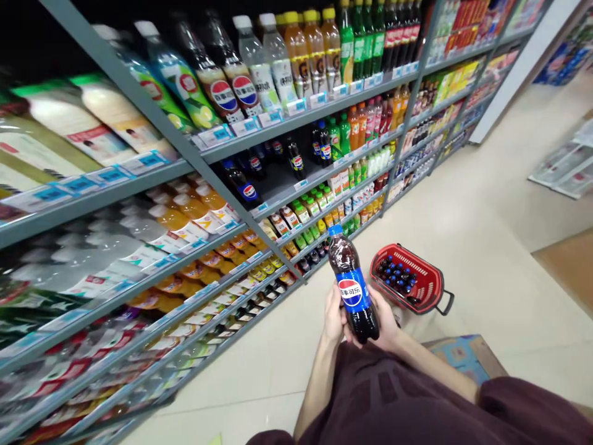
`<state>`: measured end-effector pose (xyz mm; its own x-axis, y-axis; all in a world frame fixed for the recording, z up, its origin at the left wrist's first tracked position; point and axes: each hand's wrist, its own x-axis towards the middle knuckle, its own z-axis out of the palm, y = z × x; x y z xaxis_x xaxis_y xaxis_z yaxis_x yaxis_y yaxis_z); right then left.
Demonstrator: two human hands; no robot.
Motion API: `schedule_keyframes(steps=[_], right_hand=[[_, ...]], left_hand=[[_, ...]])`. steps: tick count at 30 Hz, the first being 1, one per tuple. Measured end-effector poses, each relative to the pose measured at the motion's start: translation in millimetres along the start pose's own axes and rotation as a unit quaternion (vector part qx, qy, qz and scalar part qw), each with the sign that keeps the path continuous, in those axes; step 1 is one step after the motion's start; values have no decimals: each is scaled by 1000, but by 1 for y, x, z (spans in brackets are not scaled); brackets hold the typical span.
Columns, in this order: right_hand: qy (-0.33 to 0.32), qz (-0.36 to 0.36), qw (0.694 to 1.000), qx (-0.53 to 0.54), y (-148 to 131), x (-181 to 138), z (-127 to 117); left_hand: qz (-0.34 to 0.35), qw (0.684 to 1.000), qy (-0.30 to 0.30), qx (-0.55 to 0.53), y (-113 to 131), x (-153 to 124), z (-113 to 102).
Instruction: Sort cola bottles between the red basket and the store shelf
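A cola bottle with a blue cap, dark drink and blue label is held up in front of my body, its label facing me. My left hand grips it from the left side, low on the bottle. On the other side my right hand is wrapped round the lower part, its fingers partly hidden behind the bottle. Just beyond my right hand, a red shopping basket stands on the floor, holding several dark bottles with blue caps.
Grey shelves packed with drink bottles run along the left and away from me. One shelf row has gaps around a few small cola bottles. A cardboard box lies by my right side on the pale tiled floor.
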<state>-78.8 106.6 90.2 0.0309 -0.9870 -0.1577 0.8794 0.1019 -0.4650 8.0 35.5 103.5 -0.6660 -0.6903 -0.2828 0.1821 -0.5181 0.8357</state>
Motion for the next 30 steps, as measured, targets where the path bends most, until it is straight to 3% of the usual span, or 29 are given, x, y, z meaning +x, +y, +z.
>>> schedule_keyframes(steps=[14, 23, 30], right_hand=[[-25, 18, 1000, -6, 3, -9, -7], [-41, 83, 996, -3, 12, -7, -11], [-25, 74, 997, 1, 9, -5, -13]], left_hand=[[4, 1000, -11, -12, -3, -15, 4], [25, 999, 27, -21, -8, -30, -3], [32, 999, 39, -13, -12, -24, -5]])
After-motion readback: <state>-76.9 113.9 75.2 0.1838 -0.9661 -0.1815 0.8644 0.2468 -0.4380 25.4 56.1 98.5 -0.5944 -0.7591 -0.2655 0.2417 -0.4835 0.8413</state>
